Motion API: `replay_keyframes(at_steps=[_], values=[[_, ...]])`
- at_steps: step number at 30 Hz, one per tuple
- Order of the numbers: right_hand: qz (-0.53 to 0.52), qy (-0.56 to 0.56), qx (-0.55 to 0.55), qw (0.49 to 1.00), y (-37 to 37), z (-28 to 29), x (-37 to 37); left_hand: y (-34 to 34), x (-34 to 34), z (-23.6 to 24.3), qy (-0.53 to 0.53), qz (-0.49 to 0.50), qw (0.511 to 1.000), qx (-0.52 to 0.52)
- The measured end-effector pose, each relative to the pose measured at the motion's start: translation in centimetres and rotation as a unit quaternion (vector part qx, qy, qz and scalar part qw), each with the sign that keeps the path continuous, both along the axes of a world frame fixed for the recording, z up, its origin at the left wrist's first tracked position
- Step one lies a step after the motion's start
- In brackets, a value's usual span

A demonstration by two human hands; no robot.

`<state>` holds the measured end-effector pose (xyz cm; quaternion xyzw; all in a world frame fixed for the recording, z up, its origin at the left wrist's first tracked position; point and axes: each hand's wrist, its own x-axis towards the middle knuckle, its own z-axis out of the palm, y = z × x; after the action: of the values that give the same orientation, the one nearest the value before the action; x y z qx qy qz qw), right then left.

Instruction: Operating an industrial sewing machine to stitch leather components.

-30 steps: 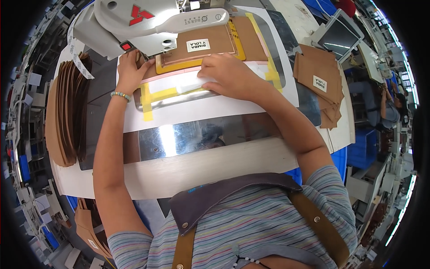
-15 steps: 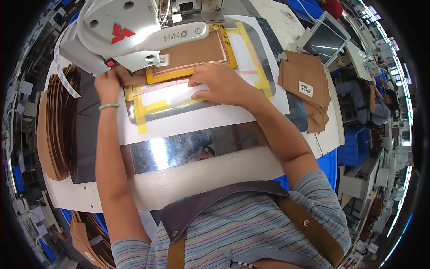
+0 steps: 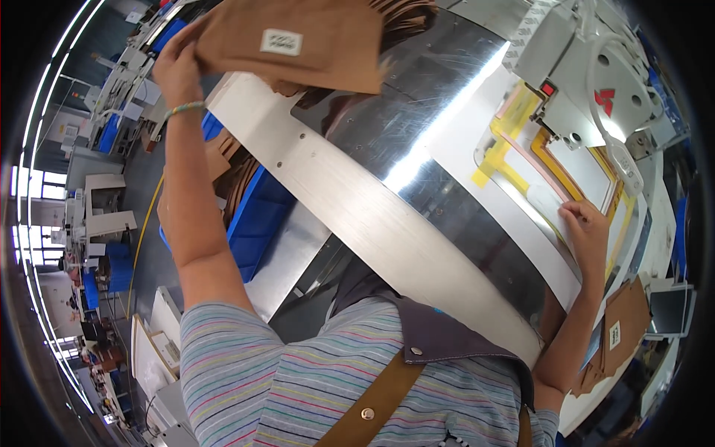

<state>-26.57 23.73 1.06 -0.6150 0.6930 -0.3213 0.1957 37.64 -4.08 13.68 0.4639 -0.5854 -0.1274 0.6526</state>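
Up at the top left, my left hand [image 3: 179, 67] grips the edge of a brown flat piece [image 3: 335, 45] bearing a white label, lifted near a fanned stack [image 3: 406, 15] of similar pieces. My right hand [image 3: 585, 227] has its fingers curled on the near edge of a taped template [image 3: 503, 141], at a pale tab. The template has a yellow inner frame [image 3: 558, 170] around a white area and lies on white paper beneath the head of a white sewing machine [image 3: 625, 104].
A polished metal plate [image 3: 480, 227] and pale table edge [image 3: 357, 208] cross the middle. A blue bin [image 3: 264, 223] of brown pieces is below at left. More brown pieces [image 3: 625, 313] and a screen [image 3: 670, 313] sit at right; workstations fill the far left.
The view has swung left. My left hand has moved from beside the machine out leftward and now holds up a brown piece. The brown material inside the yellow frame no longer shows.
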Motion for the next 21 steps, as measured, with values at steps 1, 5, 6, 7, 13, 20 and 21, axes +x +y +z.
replay_keyframes(at_steps=[1, 5, 6, 7, 13, 20, 21], values=[[0.007, 0.012, -0.013, 1.0, 0.1, -0.1, 0.0, 1.8, 3.7, 0.3, -0.002, 0.032, 0.999, -0.019], [-0.004, 0.03, -0.018, 0.999, -0.2, -0.5, -0.3, 9.9, 16.3, -1.9, 0.051, 0.239, 0.97, 0.009], [0.0, 0.011, -0.012, 1.0, -0.2, -0.6, -0.3, 12.3, 19.1, -3.0, 0.056, 0.277, 0.959, 0.032], [-0.001, 0.031, -0.02, 0.999, -0.1, -0.6, -0.4, 14.4, 21.6, -4.1, 0.03, 0.304, 0.952, 0.029], [0.015, 0.052, -0.028, 0.998, 0.1, -0.5, -0.5, 26.4, 29.9, -14.1, -0.101, 0.513, 0.847, 0.094], [0.027, 0.054, -0.032, 0.998, -0.1, -0.5, -0.7, 27.9, 21.7, -15.5, -0.484, 0.537, 0.688, 0.067], [0.024, 0.045, -0.033, 0.998, -0.1, -0.6, -0.8, 27.2, 20.0, -15.1, -0.518, 0.438, 0.735, 0.021]])
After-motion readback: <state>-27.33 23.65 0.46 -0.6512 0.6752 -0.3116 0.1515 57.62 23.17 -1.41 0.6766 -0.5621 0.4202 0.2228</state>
